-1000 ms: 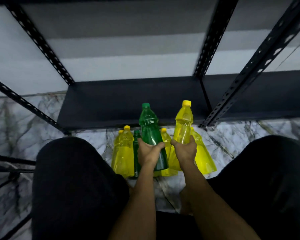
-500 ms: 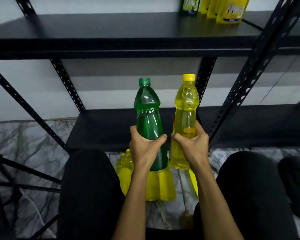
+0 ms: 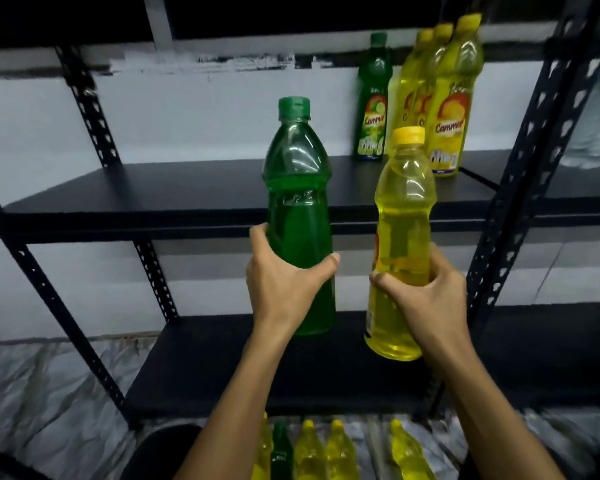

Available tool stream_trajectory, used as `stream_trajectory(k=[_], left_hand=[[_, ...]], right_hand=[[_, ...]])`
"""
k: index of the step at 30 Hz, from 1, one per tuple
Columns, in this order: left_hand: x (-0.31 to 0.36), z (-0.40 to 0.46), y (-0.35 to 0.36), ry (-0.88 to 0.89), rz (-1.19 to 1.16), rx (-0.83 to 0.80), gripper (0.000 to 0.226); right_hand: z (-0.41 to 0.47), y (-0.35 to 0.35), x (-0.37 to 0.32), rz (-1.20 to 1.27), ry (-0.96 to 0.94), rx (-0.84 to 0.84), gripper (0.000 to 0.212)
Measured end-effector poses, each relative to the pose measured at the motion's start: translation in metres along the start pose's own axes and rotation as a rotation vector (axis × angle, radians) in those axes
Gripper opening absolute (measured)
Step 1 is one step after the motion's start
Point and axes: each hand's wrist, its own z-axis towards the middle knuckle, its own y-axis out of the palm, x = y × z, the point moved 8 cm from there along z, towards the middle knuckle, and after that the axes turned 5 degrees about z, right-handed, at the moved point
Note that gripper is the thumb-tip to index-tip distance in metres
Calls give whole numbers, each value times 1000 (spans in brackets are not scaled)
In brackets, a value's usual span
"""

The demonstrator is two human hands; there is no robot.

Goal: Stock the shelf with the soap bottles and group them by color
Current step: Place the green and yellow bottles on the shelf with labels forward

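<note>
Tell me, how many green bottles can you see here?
3. One green bottle is gripped by the left hand, one stands on the upper shelf, one stands on the floor among yellow ones. Others may be hidden.

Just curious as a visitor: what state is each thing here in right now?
Left hand: grips green bottle.
Right hand: grips yellow bottle.
Green bottle: capped, upright, held up.
Yellow bottle: capped, held up.
Shelf bottles: standing, one green beside yellows.
Floor bottles: unstocked.
</note>
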Motion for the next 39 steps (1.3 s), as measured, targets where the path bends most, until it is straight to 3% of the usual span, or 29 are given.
stream_trajectory(k=[5,10,15,22,33,39], left_hand=[[36,49,5,95,-36,65,72],[59,96,10,144,-32,168,84],[70,137,12,189,32,275,91],[50,176,31,100,97,283,91],[22,200,49,96,193,266,92],[14,204,54,123,216,224,96]], right_hand=[[52,6,-48,-5,-174,52,45],[102,19,-69,-81,-264,147,73],[142,34,-71,-317,-265,288,100],[182,55,-57,-626,-126,454,94],[219,65,-30,-645,21,523,94],[220,59,-19,-742,-144,412,101]])
